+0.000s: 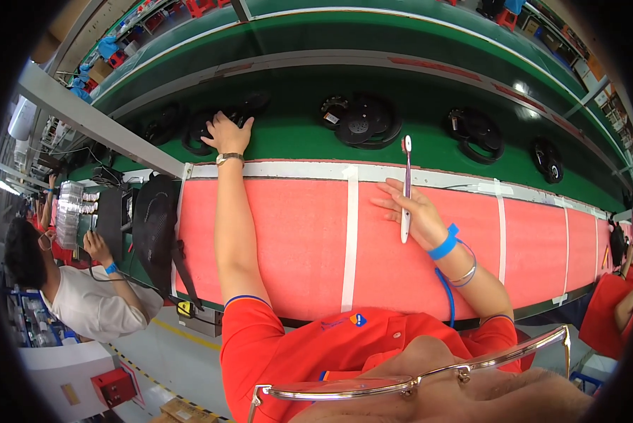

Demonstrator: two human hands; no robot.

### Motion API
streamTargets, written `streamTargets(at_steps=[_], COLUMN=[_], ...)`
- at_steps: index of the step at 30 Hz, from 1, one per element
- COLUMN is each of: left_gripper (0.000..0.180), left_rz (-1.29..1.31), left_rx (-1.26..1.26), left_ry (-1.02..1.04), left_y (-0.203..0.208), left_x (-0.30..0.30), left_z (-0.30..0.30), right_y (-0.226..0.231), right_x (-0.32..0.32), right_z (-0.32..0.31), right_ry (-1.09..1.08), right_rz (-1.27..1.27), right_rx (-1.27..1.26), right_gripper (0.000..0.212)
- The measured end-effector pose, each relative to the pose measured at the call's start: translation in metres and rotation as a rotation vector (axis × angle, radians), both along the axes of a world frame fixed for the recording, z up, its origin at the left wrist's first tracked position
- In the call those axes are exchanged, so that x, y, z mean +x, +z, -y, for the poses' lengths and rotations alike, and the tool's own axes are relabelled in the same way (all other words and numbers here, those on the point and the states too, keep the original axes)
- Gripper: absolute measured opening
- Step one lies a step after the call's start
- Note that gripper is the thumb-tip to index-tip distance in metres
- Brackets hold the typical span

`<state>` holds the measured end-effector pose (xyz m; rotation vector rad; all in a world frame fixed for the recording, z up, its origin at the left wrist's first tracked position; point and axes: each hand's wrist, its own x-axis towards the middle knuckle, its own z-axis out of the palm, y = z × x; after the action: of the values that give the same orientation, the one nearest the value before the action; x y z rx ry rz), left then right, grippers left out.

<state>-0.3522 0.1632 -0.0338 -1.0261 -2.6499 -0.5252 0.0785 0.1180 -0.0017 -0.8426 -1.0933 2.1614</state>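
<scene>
My left hand (229,134) reaches across to the green conveyor belt, its fingers spread over a dark rounded plastic part (199,134). The fingertips seem to touch it, but the dark surface hides how firmly. In my right hand (423,216) is a toothbrush (406,185) with a white and purple handle. It stands roughly upright in the view, bristle head pointing toward the belt, pinched by the thumb and fingers over the pink work surface (295,233). A blue wrist strap (443,243) with a cord circles my right wrist.
More black rounded assemblies lie along the belt (295,141): one at the middle (362,121), others further right (477,132) (546,159). A grey metal post (112,127) slants in at left. Beside it hangs a black bag (155,218). Co-workers sit at left (98,299) and right (612,307).
</scene>
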Motion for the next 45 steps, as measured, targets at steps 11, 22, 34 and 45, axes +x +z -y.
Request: streamTargets(at_steps=[11, 22, 34, 45], left_gripper=[0.074, 0.052, 0.037, 0.042], left_rz=[0.104, 0.698, 0.493, 0.410], left_rx=[0.341, 0.365, -0.212, -0.313], left_ry=[-0.231, -1.322, -2.092, -1.508], left_y=[0.023, 0.149, 0.125, 0.078], left_x=[0.000, 0.180, 0.257, 0.290], left_z=[-0.005, 0.048, 0.080, 0.104], right_y=[-0.007, 0.017, 0.000, 0.026], right_x=[-0.001, 0.026, 0.118, 0.160], right_z=[0.000, -0.020, 0.017, 0.092], right_ry=[-0.039, -0.141, -0.264, -0.405], right_rz=[0.057, -0.122, -0.062, 0.559], right_rx=[0.008, -0.186, -0.222, -0.096], right_gripper=[0.033, 0.052, 0.030, 0.027])
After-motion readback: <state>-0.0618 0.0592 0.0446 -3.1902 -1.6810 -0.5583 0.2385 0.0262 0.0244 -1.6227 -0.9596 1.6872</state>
